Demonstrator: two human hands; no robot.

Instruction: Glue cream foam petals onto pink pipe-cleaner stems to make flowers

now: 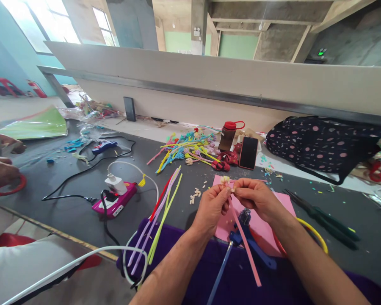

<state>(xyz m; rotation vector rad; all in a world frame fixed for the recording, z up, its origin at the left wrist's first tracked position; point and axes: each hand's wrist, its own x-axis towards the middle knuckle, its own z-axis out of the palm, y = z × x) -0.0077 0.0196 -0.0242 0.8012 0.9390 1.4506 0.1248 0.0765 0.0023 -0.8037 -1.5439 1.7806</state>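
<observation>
Above a pink sheet (pixel 284 204), my left hand (pixel 211 205) pinches a pink pipe-cleaner stem (pixel 245 248) with a cream fuzzy flower head (pixel 225 180) at its top. The stem hangs down past my wrists. My right hand (pixel 257 195) meets the left at the flower, its thumb and finger closed on a small cream piece (pixel 233 190). Fingertips partly hide where piece and stem meet. Below my hands a blue glue gun (pixel 255 245) lies on the sheet, a translucent glue stick (pixel 220 271) coming out of its back. Small cream pieces (pixel 195 195) lie left of my hands.
Loose pipe cleaners (pixel 161 216) and a magenta power strip (pixel 122 201) with cables lie left. Behind are a pile of pipe-cleaner flowers (pixel 187 148), a bottle (pixel 227 137) and a phone (pixel 248 153). Green-handled scissors (pixel 324 218) lie right. Another person's hand (pixel 1 173) holds red-handled scissors (pixel 8 188).
</observation>
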